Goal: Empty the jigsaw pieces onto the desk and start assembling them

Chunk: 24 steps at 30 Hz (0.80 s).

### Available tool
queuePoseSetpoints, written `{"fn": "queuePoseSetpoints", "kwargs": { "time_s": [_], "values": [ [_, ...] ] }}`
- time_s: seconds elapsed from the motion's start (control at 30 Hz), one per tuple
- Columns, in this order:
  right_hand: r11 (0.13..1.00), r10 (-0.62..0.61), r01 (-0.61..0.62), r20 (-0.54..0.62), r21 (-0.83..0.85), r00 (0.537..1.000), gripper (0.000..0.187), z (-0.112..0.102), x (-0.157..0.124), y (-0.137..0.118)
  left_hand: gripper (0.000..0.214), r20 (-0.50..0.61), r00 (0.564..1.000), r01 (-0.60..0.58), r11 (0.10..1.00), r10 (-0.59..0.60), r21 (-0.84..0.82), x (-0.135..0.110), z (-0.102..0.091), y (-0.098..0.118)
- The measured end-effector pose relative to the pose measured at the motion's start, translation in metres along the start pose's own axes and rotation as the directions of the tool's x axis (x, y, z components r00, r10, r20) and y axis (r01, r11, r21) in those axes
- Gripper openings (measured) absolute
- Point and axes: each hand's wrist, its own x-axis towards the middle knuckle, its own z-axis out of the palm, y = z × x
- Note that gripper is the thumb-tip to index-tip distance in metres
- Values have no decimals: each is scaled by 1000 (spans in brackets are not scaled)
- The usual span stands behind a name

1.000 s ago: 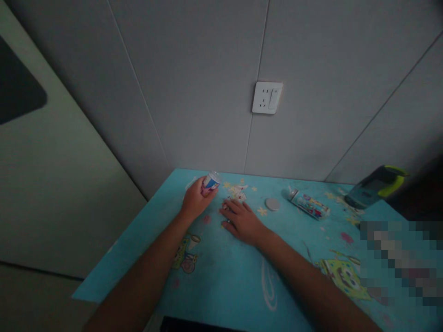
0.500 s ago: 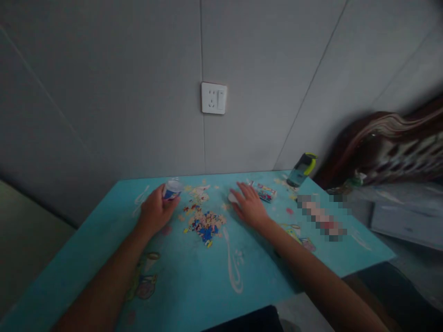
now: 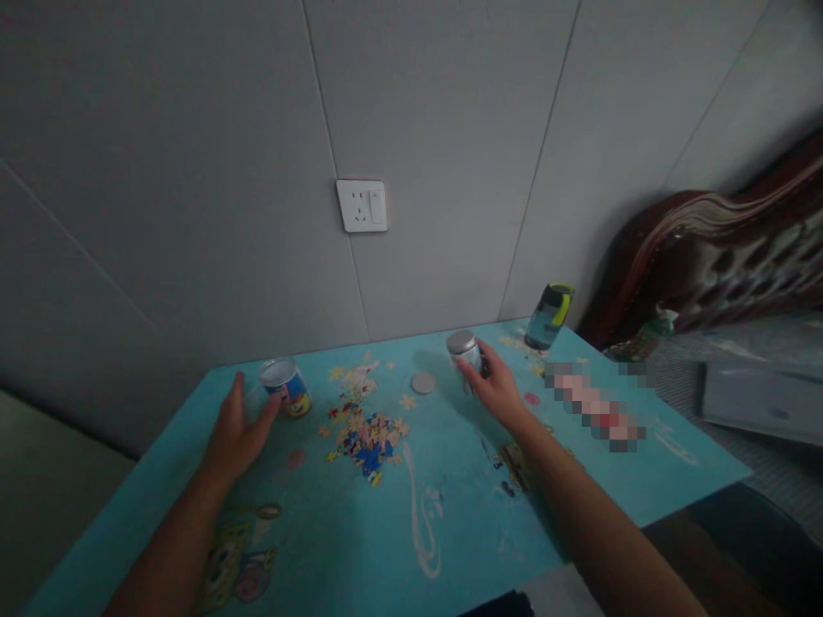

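Observation:
My left hand rests on the turquoise table with fingers spread, just letting go of a small upright can with a colourful label. My right hand is wrapped round a second small can, lifted upright off the table at the back. Between the hands lies a pile of loose jigsaw pieces. A round grey lid lies flat behind the pile.
A blue bottle with a green cap stands at the table's back right corner. A wall socket sits on the grey wall. A dark carved wooden headboard and bedding lie to the right.
My left hand set its can upright and opened. My right hand reached right, took the lying can and raised it upright. The jigsaw pieces now lie uncovered.

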Motion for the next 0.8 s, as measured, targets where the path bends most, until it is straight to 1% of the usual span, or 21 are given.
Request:
{"fn": "queuePoseSetpoints", "kwargs": {
  "time_s": [0.03,0.07,0.1,0.13,0.17,0.2,0.23,0.27,0.3,0.33,0.37,0.4,0.47,0.5,0.53,0.6,0.7,0.77,0.8],
  "values": [
    [997,-34,33,20,69,999,60,-2,-2,-5,54,-133,991,16,1000,-12,27,-3,-12,14],
    [987,-74,67,46,144,996,60,-4,-4,-11,57,-228,973,-27,999,35,37,-6,-23,32],
    [968,-122,100,82,231,989,61,-7,-7,-18,59,-290,952,-93,995,99,35,-11,-32,55],
    [921,-184,122,137,371,973,63,-10,-9,-26,58,-305,936,-182,983,178,14,-18,-39,82],
    [866,-244,117,208,486,947,64,-13,-11,-34,57,-243,930,-292,956,276,-30,-26,-42,110],
    [825,-302,100,284,556,910,65,-17,-14,-42,58,-116,920,-387,917,375,-102,-34,-41,138],
    [795,-346,80,341,602,874,67,-22,-18,-51,61,37,875,-470,867,482,-163,-43,-37,165],
    [773,-375,53,387,632,842,68,-26,-22,-58,64,190,795,-541,816,575,-204,-50,-30,188],
    [755,-385,27,410,656,827,69,-31,-27,-64,67,320,717,-574,785,620,-234,-57,-21,206],
    [743,-383,-10,438,669,814,68,-35,-33,-68,66,378,663,-592,761,647,-264,-62,-12,219],
    [745,-373,-51,478,665,795,66,-39,-39,-71,61,395,640,-604,749,660,-272,-66,-2,227],
    [752,-357,-82,509,654,783,68,-43,-45,-71,57,418,623,-619,743,661,-255,-69,6,231],
    [777,-303,-116,530,618,792,67,-50,-57,-66,57,442,585,-662,715,680,-224,-74,20,232],
    [793,-297,-115,545,599,784,66,-52,-62,-62,58,450,580,-665,714,679,-220,-76,25,232],
    [809,-291,-103,547,579,785,65,-55,-66,-59,58,456,584,-653,722,671,-226,-78,29,232],
    [842,-288,-56,535,537,795,65,-60,-72,-53,53,462,624,-586,768,630,-256,-80,34,237],
    [895,-273,24,505,445,819,65,-67,-77,-49,43,473,685,-459,832,555,-310,-84,35,253],
    [929,-266,89,481,360,836,63,-69,-80,-49,40,487,716,-376,864,500,-334,-84,33,264],
    [943,-270,139,448,303,852,62,-68,-82,-49,40,504,736,-312,887,452,-340,-84,33,269]
  ]
}}
